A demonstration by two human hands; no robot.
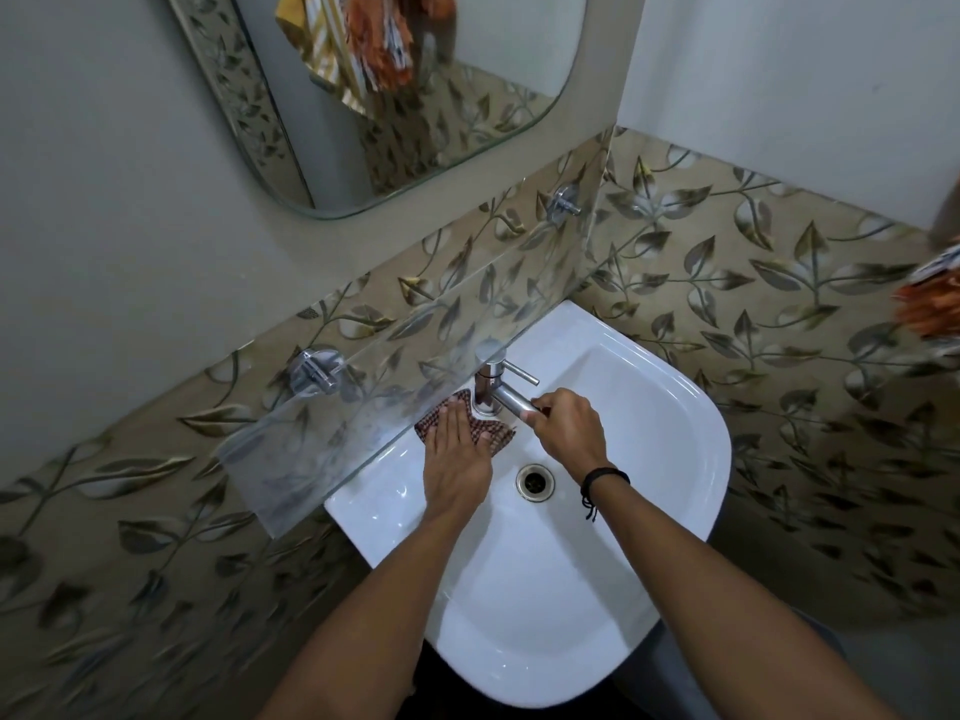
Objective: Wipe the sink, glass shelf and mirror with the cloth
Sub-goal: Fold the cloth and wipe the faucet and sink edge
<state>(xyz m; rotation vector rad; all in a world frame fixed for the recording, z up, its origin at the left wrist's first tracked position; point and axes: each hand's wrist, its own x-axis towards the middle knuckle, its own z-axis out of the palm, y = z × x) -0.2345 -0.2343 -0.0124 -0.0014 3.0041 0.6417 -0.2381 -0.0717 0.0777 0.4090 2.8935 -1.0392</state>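
Here the left hand lies flat on the cloth, fingers straight and held close together, pressing it onto the back ledge of the sink right at the foot of the tap. The cloth is a small checked piece in dark red and pale thread, bunched around the tap's base and partly tucked under the front edge of the glass shelf. The right hand is curled around the tap's spout, fingers wrapped shut on the metal, seemingly to steady it or hold it aside. The cloth looks thin, soft and light; it should fold and creep under a sliding palm, so a flat hand with broad pressure suits it better than a pinch, and gathering it into a pad would help in the tight gap behind the tap. The sink's glazed white surface looks slick, so the cloth should glide easily. The shelf looks cloudy with marks and is plainly fragile, held on two metal brackets, so it wants light pressure near its supports. The mirror hangs above on the wall, well apart from both hands, and appears not yet wiped.
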